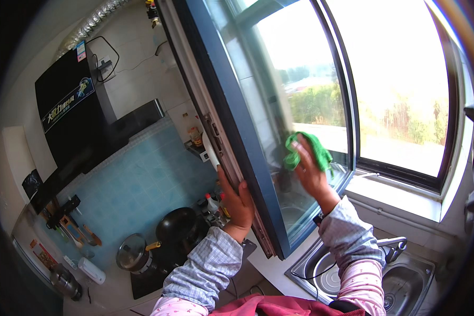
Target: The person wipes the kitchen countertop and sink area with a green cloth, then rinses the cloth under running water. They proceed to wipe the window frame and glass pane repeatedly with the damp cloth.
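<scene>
A window sash with a blue-grey frame [248,130] stands swung inward before me. My right hand [311,172] presses a green cloth [319,152] against the lower part of its glass pane [270,118]; the fingers lie over the cloth. On the sash's outer edge rests my left hand [237,203], its thumb and fingers around the edge, beside a white handle [210,150] that it partly covers. Behind the sash, to the right, is the window opening with a dark frame [403,172] and a white sill [403,201].
Below my right arm lies a steel double sink [409,282] with a faucet [397,247]. At the left are a wok [176,225], a lidded pot [132,254] on the black cooktop [142,282], bottles [212,204] and a black range hood [73,110].
</scene>
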{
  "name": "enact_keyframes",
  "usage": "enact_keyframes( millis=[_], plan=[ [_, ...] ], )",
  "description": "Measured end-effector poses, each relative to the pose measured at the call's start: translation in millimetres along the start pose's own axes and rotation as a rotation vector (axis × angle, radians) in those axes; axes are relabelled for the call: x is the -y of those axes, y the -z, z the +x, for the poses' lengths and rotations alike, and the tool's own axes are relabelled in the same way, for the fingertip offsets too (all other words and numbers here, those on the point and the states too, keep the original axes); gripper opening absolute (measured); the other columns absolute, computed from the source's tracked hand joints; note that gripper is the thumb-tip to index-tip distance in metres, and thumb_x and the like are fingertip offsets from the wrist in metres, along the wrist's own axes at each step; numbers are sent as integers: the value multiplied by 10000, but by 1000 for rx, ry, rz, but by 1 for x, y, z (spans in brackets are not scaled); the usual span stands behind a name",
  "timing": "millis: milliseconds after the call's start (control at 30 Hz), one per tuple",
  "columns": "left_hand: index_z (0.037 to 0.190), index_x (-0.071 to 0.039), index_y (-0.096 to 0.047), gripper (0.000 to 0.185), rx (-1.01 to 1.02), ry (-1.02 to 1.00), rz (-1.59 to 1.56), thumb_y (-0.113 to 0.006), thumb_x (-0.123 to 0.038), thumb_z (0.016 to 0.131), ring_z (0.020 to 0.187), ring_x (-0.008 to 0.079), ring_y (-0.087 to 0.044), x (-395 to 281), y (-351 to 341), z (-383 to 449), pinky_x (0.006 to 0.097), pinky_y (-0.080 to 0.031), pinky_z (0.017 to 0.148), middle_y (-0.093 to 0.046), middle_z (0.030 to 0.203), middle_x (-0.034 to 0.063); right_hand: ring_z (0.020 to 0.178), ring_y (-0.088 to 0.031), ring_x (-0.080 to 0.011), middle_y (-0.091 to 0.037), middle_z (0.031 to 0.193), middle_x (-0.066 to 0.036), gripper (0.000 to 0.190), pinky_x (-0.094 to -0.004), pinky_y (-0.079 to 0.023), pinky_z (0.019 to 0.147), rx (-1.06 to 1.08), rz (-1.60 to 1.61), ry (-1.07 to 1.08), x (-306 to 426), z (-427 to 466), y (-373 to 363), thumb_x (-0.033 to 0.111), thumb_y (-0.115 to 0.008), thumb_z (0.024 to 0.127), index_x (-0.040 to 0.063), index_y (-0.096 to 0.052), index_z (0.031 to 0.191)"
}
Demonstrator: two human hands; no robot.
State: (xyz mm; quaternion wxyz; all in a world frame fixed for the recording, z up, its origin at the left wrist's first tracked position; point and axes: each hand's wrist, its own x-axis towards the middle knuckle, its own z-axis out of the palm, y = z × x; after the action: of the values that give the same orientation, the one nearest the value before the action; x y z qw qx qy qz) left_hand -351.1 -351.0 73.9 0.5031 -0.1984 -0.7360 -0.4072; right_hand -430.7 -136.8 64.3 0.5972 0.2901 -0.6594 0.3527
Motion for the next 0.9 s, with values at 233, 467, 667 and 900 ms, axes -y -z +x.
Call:
enact_keyframes(
  millis=[233, 467, 667, 900],
  plan=[
    [1509, 77, -85, 672, -5, -48, 72, -412, -273, 1038, 1458, 369, -207, 2, -2, 0, 396, -166, 1179, -189, 1562, 270, 1391, -351, -349, -402, 1491, -185, 546, -423, -269, 1146, -256, 34, -415, -80, 110, -25, 272, -521, 963, 8, -414, 1430],
    [1516, 67, -63, 666, 17, -81, -5, -394, -273, 1049, 1462, 367, -183, 5, -1, -1, 412, -156, 1181, -150, 1569, 269, 1316, -443, -356, -462, 1445, -155, 468, -426, -354, 1094, 44, 103, -53, -59, 221, -15, 270, -493, 985, 122, -440, 1426],
    [1522, 52, -26, 679, 17, -98, 12, -391, -271, 1048, 1447, 359, -210, 4, -1, -1, 414, -168, 1172, -170, 1560, 258, 1329, -416, -358, -426, 1461, -200, 537, -485, -338, 1079, -275, -10, -363, -109, 193, -15, 326, -494, 976, 76, -403, 1443],
    [1525, 39, -27, 694, 16, -44, -96, -399, -299, 1046, 1428, 344, -242, 6, -2, -3, 409, -185, 1163, -192, 1550, 252, 1294, -485, -328, -522, 1388, -149, 645, -488, -406, 1035, -30, -50, 97, -28, 86, -5, 123, -747, 773, 134, -510, 1373]
  ],
)
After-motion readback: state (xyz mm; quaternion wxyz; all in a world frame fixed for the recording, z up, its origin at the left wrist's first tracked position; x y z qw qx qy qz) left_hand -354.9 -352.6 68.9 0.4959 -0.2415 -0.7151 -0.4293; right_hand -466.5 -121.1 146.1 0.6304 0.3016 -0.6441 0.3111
